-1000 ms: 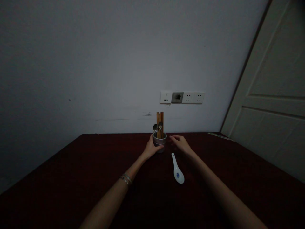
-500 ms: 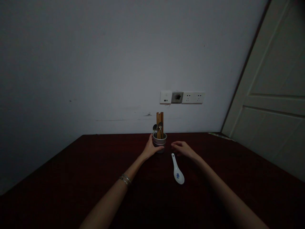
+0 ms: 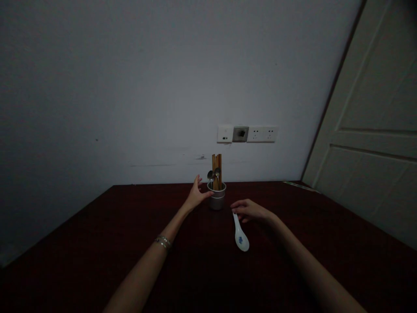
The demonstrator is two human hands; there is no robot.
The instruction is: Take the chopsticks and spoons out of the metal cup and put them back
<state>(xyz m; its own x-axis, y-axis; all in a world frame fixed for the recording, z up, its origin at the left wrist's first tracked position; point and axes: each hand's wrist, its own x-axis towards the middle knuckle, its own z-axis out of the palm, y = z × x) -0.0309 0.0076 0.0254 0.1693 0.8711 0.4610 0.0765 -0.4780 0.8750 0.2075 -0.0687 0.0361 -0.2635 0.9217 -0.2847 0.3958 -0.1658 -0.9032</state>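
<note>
A metal cup stands on the table, holding several wooden chopsticks and two metal spoons with their bowls up. Just left of it, my left hand is open, fingers spread, the thumb close to the cup's rim. A white ceramic soup spoon with a blue pattern in its bowl lies in front of the cup, bowl towards me. My right hand has its fingertips closed on the tip of that spoon's handle; the thumb is partly hidden.
The dark red table reaches back to a grey wall. Switch and socket plates are mounted above the table's back edge. A pale panelled door is on the right, and a thin strip lies near the back right edge.
My left hand has let go of the cup and moved left, its fingers spreading. My right hand has come down and nearer, onto the soup spoon's handle tip.
</note>
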